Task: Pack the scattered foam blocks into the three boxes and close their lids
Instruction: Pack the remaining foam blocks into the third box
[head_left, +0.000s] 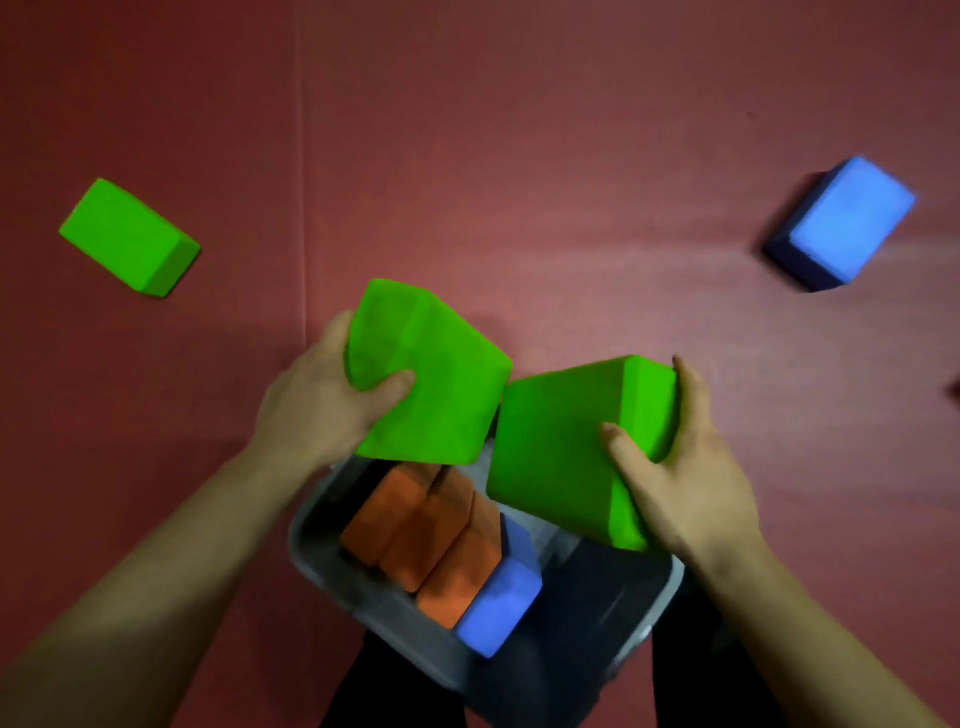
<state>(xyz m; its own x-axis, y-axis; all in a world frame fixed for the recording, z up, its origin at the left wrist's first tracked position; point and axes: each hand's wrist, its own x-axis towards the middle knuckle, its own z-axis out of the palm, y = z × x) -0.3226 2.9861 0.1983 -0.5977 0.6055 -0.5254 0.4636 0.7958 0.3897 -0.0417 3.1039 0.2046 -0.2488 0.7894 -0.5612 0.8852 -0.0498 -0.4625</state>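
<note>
My left hand (317, 395) grips a green foam block (431, 379), thumb on its near face. My right hand (685, 467) grips a second green foam block (566, 447). Both blocks hang just above the far rim of a grey plastic box (332, 577) that stands in front of me. Inside the box stand three orange blocks (426, 530) side by side and one blue block (501, 603) next to them. A third green block (130, 236) lies on the mat at the far left. Another blue block (844, 221) lies at the far right.
A red mat (519, 156) covers the whole floor, with a seam running down its left part. My dark trouser legs (701, 675) show under and beside the box. Only one box is in view; no lid can be made out.
</note>
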